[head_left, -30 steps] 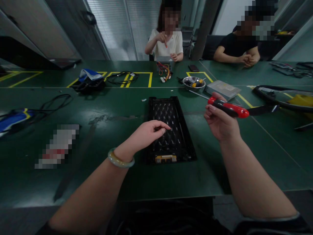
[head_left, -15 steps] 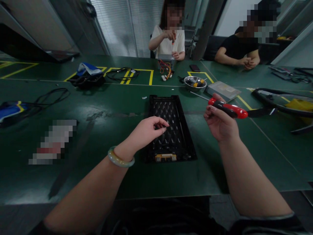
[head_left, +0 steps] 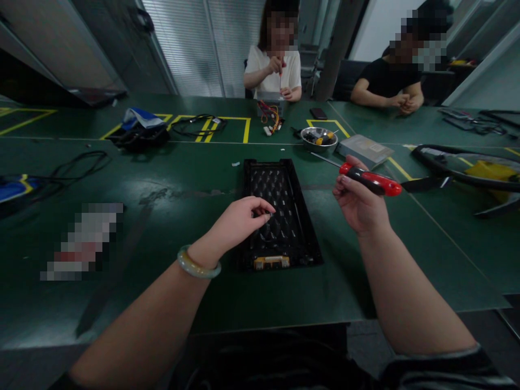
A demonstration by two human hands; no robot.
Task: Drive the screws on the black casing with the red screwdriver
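Right grip [head_left: 363, 203] clasps the red-and-black-handled screwdriver [head_left: 372, 181], right of the black rectangular panel [head_left: 286, 208], long axis forward on the green tabletop [head_left: 345, 295]. Left grip [head_left: 241, 216], nearer, curls over it; whether pinching anything, unclear.

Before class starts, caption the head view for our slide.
Left hand over a black panel, right hand holding a red-and-black screwdriver, at a green table.

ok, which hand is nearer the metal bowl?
Right. The right hand, holding a screwdriver, is on the near side of the metal bowl, slightly right. The left hand is farther off, left of the bowl, over the black panel.
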